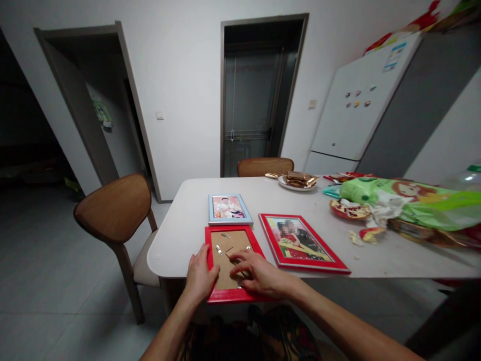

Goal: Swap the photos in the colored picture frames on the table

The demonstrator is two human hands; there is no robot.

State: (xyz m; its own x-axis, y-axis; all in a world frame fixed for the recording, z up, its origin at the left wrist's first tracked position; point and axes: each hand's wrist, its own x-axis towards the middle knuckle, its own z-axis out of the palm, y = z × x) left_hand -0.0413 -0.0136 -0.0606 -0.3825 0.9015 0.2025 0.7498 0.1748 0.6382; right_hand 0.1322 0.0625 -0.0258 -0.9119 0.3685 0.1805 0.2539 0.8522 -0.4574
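Observation:
A red picture frame (210, 297) lies face down at the table's front edge, its brown backing board (220, 239) and small metal clips showing. My left hand (201, 273) holds the frame's left side, fingers along the edge and thumb over the board. My right hand (255, 271) is over the lower right of the backing, fingers curled down near a clip; whether they pinch anything is too small to tell. Just behind lies a light blue frame (212, 221) with a picture facing up. To the right is a second red frame (274, 245), also picture side up.
A plate (295, 186) of gold-wrapped packets stands at the back. On the right are a green plastic package (413, 193), crumpled tissue (385, 213) and an opened pomegranate (349, 209). Wooden chairs stand at the left (116, 210) and behind the table (265, 165).

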